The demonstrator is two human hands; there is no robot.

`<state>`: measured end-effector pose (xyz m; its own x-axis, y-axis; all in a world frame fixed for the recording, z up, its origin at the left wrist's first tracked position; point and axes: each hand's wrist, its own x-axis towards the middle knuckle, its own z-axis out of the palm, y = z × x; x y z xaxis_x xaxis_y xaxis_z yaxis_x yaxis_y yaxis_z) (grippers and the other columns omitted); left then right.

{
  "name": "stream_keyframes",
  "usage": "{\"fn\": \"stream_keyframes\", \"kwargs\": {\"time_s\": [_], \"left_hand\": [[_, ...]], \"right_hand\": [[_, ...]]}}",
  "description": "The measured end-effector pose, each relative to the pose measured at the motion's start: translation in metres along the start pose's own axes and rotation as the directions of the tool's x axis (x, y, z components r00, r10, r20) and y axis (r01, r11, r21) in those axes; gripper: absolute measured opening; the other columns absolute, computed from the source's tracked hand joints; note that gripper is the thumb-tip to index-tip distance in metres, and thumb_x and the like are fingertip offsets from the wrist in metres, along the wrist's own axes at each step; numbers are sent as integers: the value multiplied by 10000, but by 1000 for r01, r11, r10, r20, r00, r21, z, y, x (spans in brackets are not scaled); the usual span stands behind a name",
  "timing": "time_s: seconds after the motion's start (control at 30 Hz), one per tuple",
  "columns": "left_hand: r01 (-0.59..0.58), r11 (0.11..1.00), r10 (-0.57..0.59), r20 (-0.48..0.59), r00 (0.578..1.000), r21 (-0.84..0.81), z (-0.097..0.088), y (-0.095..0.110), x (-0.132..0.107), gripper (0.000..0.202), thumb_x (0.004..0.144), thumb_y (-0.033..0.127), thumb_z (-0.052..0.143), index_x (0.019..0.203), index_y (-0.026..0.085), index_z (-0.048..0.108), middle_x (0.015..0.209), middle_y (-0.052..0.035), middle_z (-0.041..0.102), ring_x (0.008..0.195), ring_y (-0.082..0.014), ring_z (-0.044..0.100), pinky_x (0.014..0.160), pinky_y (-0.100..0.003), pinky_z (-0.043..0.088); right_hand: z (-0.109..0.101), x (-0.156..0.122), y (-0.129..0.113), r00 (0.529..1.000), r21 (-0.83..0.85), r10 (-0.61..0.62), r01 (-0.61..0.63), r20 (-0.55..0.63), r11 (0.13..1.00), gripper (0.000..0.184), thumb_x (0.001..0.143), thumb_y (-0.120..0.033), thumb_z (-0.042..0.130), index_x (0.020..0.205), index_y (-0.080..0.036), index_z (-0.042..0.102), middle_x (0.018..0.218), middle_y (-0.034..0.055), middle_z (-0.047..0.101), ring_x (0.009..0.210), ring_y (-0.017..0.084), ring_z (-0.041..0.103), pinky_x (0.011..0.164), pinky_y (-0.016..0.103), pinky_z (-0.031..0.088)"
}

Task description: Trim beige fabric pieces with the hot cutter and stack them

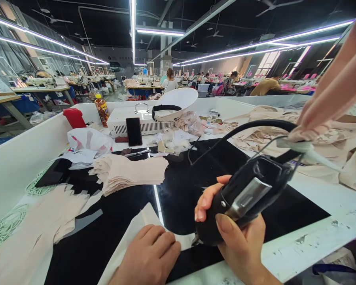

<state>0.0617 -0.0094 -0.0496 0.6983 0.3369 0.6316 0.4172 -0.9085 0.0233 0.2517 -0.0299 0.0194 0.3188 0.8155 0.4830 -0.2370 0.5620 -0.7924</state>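
My right hand (240, 237) is wrapped round a black corded power tool (213, 225) with a metal plate on its side. The tool is tilted, and its small metal tip points down to the edge of a cream fabric piece (127, 245). My left hand (151, 253) presses on this fabric with bent fingers, just left of the tip; its thumb is hidden. Beneath the fabric is a glossy black board (184, 202). A stack of cut cream fabric pieces (130, 170) lies beyond my left hand, and more cut fabric pieces (38, 225) spread at the left.
The tool's black cable (255, 124) arches over the board, beside a blurred pinkish strip (332, 87). At the back stand a white vented box (118, 124), a phone (134, 132) and a white visor (180, 103). Loose fabric (338, 138) is heaped at right.
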Motion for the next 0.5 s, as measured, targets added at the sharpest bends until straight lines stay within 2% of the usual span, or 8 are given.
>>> {"fn": "stream_keyframes", "kwargs": {"time_s": [0.17, 0.27, 0.33, 0.5], "left_hand": [[1, 1000, -1, 7, 1000, -4, 1, 1, 0, 311, 1140, 146, 410, 1002, 170, 687, 854, -11, 728, 726, -186, 687, 678, -320, 584], [21, 999, -21, -4, 1000, -36, -1, 2, 1, 300, 1155, 189, 423, 1020, 180, 691, 868, -8, 741, 747, -184, 711, 688, -313, 609], [48, 995, -48, -1, 999, -85, -7, 1, 3, 284, 1168, 228, 431, 1073, 182, 694, 925, -14, 761, 806, -173, 739, 746, -292, 630], [164, 978, -150, 111, 982, -125, -31, -10, 4, 312, 1180, 254, 409, 1115, 211, 711, 1079, -22, 784, 951, -145, 774, 864, -223, 637]], "right_hand": [[5, -4, 0, 993, -8, 58, -59, -104, 998, 419, 906, -432, 874, 1219, -300, 629, 836, -27, 677, 618, 139, 621, 559, 283, 544], [1, -2, 3, 998, -3, 20, -20, -54, 1000, 414, 926, -415, 854, 1248, -299, 622, 850, -20, 692, 625, 140, 645, 575, 284, 560], [-5, 2, 6, 1000, -16, -16, 16, -2, 1000, 397, 941, -389, 838, 1261, -299, 619, 861, -16, 703, 623, 141, 661, 580, 285, 572], [-18, 21, 12, 997, -78, -71, 73, 28, 994, 345, 932, -336, 844, 1201, -293, 633, 864, -21, 715, 612, 132, 658, 585, 276, 588]]}}
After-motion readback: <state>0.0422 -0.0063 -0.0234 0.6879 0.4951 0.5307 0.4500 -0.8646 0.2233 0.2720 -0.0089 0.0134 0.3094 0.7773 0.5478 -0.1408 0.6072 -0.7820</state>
